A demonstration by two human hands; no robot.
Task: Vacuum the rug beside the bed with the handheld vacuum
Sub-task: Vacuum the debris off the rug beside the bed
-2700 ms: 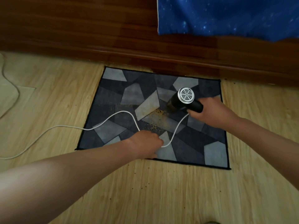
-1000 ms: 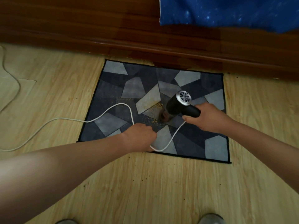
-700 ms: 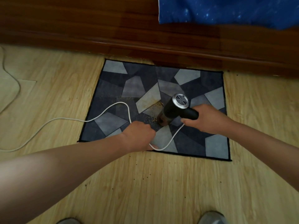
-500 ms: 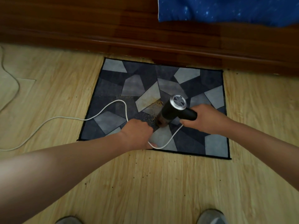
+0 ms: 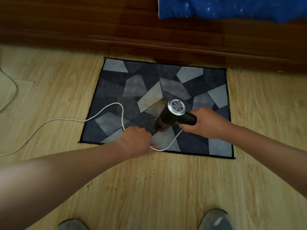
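Note:
A small rug (image 5: 191, 77) with a grey and dark blue angular pattern lies on the wooden floor against the bed's base. Yellowish crumbs (image 5: 157, 105) are scattered near its middle. My right hand (image 5: 206, 124) grips the handle of the black handheld vacuum (image 5: 172, 116), whose nozzle points down onto the rug just right of the crumbs. A silver grille caps its back end. My left hand (image 5: 137, 141) is closed on the white cord (image 5: 66, 120) at the rug's near edge. The cord loops from the vacuum through that hand and runs off to the left.
The dark wooden bed frame (image 5: 149, 34) runs across the top, with a blue starry bedsheet (image 5: 232, 7) hanging over it at upper right. Dark specks dot the light wooden floor (image 5: 166, 188) in front of the rug. Both my shoes (image 5: 216, 219) show at the bottom edge.
The vacuum has travelled from the rug's upper right toward its middle and near side, over the crumbs, which look fewer. My left hand kept hold of the cord, shifting slightly.

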